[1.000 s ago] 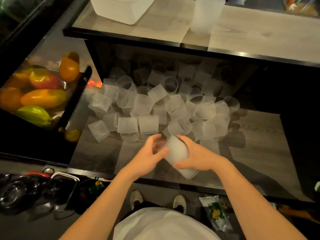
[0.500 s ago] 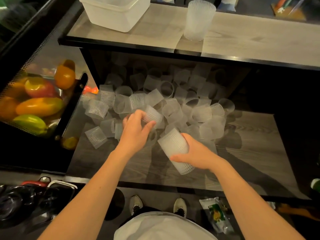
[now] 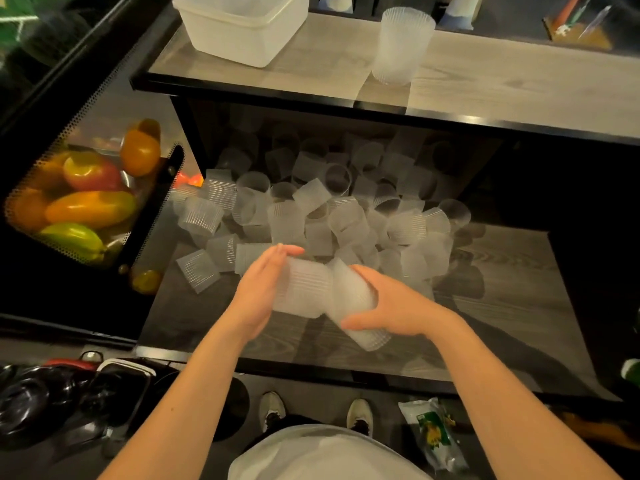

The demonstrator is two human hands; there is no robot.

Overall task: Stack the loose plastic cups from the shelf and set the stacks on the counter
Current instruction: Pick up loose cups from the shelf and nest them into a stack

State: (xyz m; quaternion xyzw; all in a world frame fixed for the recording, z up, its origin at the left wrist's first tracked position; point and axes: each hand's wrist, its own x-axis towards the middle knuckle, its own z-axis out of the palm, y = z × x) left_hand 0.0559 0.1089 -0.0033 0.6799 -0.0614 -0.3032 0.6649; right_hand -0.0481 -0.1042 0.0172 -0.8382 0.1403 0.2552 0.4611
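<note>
A single ribbed plastic cup (image 3: 300,289) now lies on its side between the two hands, its open end meeting the mouth of the short stack of cups (image 3: 356,306) just above the front of the wooden shelf (image 3: 502,306). Half a second ago that cup was still in the heap, with the left hand reaching into it; now the left hand (image 3: 258,292) has come back toward the body and presses the cup's base with flat, straight fingers, pushing it toward the stack. The right hand (image 3: 391,306) keeps its grip, fingers and thumb curled round the stack, which is tilted with its closed end pointing down toward the shelf edge, much as before. Behind the hands the pile of loose cups (image 3: 329,216) covers the back and middle of the shelf. On the counter (image 3: 329,64) above stands a finished stack (image 3: 401,46), upright, with a white plastic tub (image 3: 242,26) to its left. A mesh basket of fruit (image 3: 79,199) sits off to the left.
</note>
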